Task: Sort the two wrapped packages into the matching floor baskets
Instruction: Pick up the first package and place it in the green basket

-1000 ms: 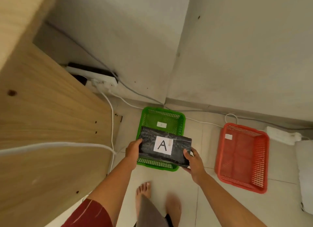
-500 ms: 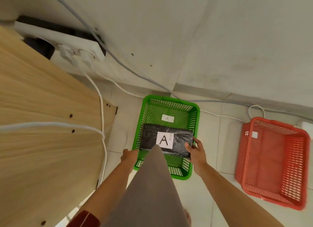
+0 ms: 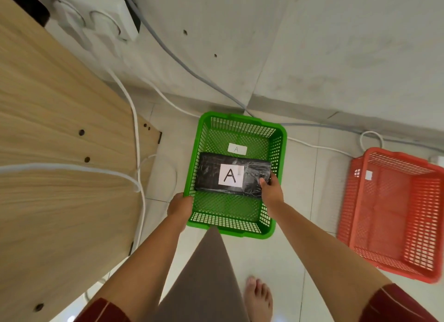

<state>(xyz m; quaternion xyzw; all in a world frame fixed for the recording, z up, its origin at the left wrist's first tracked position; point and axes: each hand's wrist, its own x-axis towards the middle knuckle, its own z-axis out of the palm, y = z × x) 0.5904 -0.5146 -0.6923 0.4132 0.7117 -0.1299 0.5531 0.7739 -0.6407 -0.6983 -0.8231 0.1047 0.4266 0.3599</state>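
Observation:
A black wrapped package (image 3: 209,175) with a white label marked A lies inside the green floor basket (image 3: 240,120), just below the basket's own small A tag (image 3: 237,149). My right hand (image 3: 271,189) reaches into the basket and its fingers are closed on the package's right end. My left hand (image 3: 179,207) is outside the basket, against its left rim; its fingers are hidden from me. To the right, a red basket (image 3: 394,157) stands on the floor with a small white tag (image 3: 368,175) on its inner wall. I see no second package.
A wooden panel (image 3: 60,153) fills the left side, with white cables (image 3: 137,129) hanging down it from a power strip (image 3: 96,26). A grey cable runs down the wall behind the baskets. My knee (image 3: 209,273) and bare foot (image 3: 258,295) are below the green basket.
The package went from above the green basket down onto its floor. My left hand let go of it and moved to the basket's left rim. My view came closer and lower.

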